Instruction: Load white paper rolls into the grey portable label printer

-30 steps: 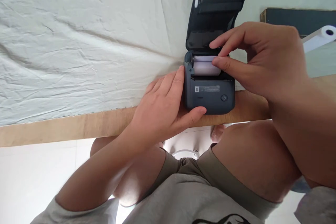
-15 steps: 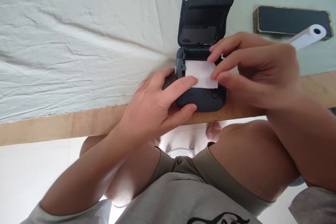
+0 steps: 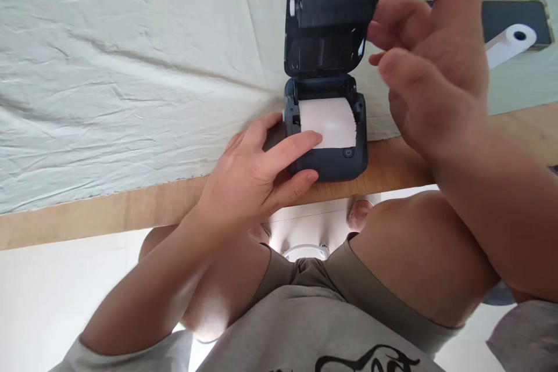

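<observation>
A small dark portable thermal printer [image 3: 335,170] stands near the table's front edge, its black lid [image 3: 325,26] raised. White paper [image 3: 331,116] with a jagged right edge lies in its opening, its front end reaching over the body near the power button. My left hand [image 3: 253,171] grips the printer's left side, a finger pressing on the paper and the thumb at the front. At the lid's right edge is my right hand [image 3: 436,64], fingers apart and curved, some of them at or behind that edge. Whether they touch the lid I cannot tell.
A dark phone [image 3: 517,14] lies at the right, partly behind my right hand. A white paper roll [image 3: 510,43] with a dark core rests against it. Pale wrinkled cloth [image 3: 152,81] covers the table up to a bare wooden front edge [image 3: 100,215].
My right hand has lifted off the paper and moved up to the lid's right side. The lid has tilted a little forward. My left hand keeps its hold; the printer sits slightly further left in view.
</observation>
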`<state>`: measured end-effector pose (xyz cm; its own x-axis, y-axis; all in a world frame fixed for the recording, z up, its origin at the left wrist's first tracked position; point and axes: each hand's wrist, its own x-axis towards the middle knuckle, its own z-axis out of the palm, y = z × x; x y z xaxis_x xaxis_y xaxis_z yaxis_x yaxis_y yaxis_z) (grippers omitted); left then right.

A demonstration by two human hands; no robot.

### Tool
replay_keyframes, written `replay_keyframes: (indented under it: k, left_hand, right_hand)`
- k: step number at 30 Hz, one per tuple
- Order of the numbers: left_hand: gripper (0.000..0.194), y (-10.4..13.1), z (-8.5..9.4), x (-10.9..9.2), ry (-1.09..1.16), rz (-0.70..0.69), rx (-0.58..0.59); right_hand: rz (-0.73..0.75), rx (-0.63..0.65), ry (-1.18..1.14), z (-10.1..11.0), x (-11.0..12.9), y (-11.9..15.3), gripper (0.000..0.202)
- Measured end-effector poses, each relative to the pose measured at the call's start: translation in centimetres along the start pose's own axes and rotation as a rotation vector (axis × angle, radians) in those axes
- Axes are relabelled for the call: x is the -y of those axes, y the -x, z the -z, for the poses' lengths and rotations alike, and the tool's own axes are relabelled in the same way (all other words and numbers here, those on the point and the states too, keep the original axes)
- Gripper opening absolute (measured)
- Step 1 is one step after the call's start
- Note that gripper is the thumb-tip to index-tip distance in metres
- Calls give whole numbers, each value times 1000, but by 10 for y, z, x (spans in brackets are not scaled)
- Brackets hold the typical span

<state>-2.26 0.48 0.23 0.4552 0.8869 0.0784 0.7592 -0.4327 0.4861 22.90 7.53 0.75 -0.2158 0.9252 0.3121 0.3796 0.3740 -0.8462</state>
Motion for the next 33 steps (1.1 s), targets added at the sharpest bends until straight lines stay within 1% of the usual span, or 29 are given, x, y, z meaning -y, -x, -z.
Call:
replay_keyframes:
  k: [3,5,8,11,14,17,21,24,26,28,30,33]
  left_hand:
    - [45,0,0,0,0,-5,-4]
    - [44,1,-1,1,7,-22,-11]
    - [47,0,-2,3,20,-47,-31]
    - [60,-1,-5,4,30,-51,-43]
    - [71,-2,-6,4,30,-57,-45]
    - [76,-3,-5,2,4,-29,-32]
    - [81,-5,-6,-1,-10,14,-49]
    - [91,-8,-8,1,12,27,-50]
    - [104,-9,-10,2,29,50,-30]
    - [116,-8,-10,3,29,81,-2]
    - [117,-7,-10,3,8,97,18]
    - [111,-5,-9,2,-18,99,16]
  right_hand:
    - [90,-111,-63,1,-4,0,39]
    - [82,-122,-26,1,-6,1,34]
    - [34,-47,37,1,-5,1,34]
    - [-43,113,65,1,-5,1,39]
    - [-67,241,32,4,-5,-2,41]
    - [-75,302,15,8,-8,-6,43]
    - [-52,396,20,10,-11,-10,47]
    - [-50,381,73,7,-11,-5,47]
    - [-62,335,117,6,-10,1,48]
    - [-110,265,144,8,-10,7,49]
    - [-187,232,149,11,-11,11,51]
    - [-252,275,137,16,-16,12,64]
